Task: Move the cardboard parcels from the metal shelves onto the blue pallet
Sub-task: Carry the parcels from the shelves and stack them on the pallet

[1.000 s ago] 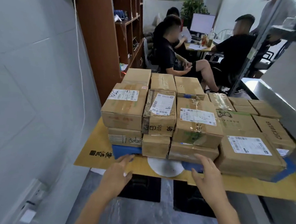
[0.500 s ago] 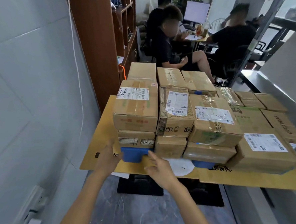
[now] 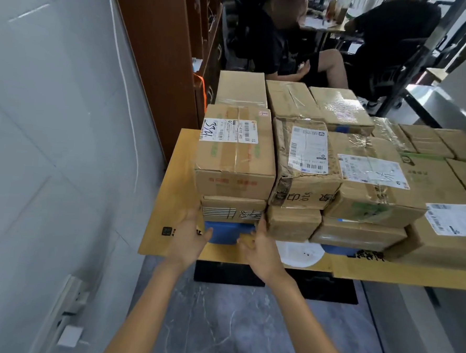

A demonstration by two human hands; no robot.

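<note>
Cardboard parcels (image 3: 303, 164) sit stacked at 12 o'clock on the blue pallet (image 3: 224, 232), which shows only as blue patches under the bottom row. The stack's 3 o'clock end is cut off by the frame. The top-left box's label (image 3: 229, 131) has handwritten digits beginning "33"; the print is too small to read. Left hand (image 3: 188, 236) and right hand (image 3: 260, 246), fingers loosely spread, flank the flat bottom parcel (image 3: 232, 209) — contact unclear, nothing grasped.

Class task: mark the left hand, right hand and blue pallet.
left hand (image 3: 187, 238): head view, back of hand.
right hand (image 3: 260, 250): head view, back of hand.
blue pallet (image 3: 224, 232): head view, front edge.
</note>
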